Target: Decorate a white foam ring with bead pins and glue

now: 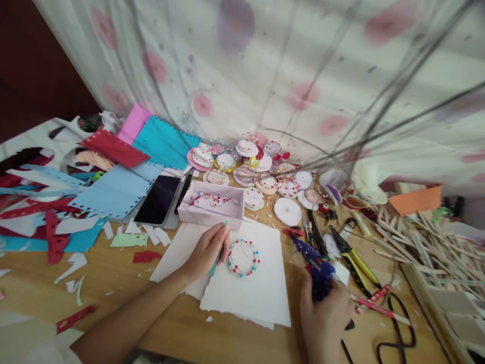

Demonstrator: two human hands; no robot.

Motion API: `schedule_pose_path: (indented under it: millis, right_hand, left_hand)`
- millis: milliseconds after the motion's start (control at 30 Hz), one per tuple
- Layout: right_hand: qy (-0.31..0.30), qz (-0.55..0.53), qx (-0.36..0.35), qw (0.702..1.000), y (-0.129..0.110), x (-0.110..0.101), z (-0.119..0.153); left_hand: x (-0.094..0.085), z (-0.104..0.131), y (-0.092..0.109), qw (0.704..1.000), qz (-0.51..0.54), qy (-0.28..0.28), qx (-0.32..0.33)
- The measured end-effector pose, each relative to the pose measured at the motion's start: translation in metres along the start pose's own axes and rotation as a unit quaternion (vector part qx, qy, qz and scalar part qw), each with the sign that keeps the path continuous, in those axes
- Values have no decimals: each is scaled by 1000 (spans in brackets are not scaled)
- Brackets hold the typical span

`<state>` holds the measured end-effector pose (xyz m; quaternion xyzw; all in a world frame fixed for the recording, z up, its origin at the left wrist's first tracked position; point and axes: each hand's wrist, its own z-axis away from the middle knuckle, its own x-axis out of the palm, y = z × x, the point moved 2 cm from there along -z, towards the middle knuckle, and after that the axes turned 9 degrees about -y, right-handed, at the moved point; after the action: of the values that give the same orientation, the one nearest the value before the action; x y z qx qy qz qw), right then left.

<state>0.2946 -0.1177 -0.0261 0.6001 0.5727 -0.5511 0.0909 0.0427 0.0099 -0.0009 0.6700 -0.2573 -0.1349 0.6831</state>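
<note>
My left hand (209,251) is closed around a slim teal stick (214,266), its exact kind unclear. A small turquoise tip or bead (226,223) shows above the fingertips. Just right of that hand, a round bracelet (244,258) of red, blue and white beads lies on white paper (248,298). My right hand (329,316) grips the handle end of a blue glue gun (312,260), whose nozzle points up and left. Behind the left hand stands a pale pink box (212,214) with red and white beads inside.
Small round paper discs with beaded rings (265,182) crowd the back. A phone (158,199) and coloured paper scraps (121,189) lie left. At right are yellow-black pliers (354,258), wooden sticks (424,242), a black cord (397,323) and a wooden frame (434,313).
</note>
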Motion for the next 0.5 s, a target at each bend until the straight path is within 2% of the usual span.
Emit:
schedule_pose_path:
  millis: [100, 167, 267, 333, 433, 500]
  right_hand:
    - [-24, 103, 9, 994, -1, 6, -8]
    - [-39, 92, 6, 995, 3, 7, -11]
    - [-13, 35, 30, 999, 7, -1, -17]
    - [19, -26, 49, 998, 0, -8, -26]
    - [32, -148, 52, 987, -28, -8, -45]
    - [2, -193, 73, 979, -48, 3, -55]
  left_hand:
    - [1, 2, -4, 1000, 3, -10, -24]
    - [1, 3, -5, 999, -2, -14, -34]
    - [1, 2, -3, 999, -16, -17, -40]
    - [2, 0, -2, 998, -28, -21, -44]
    - [3, -1, -4, 997, -43, -30, -54]
    - [4, -1, -5, 996, -51, -35, -64]
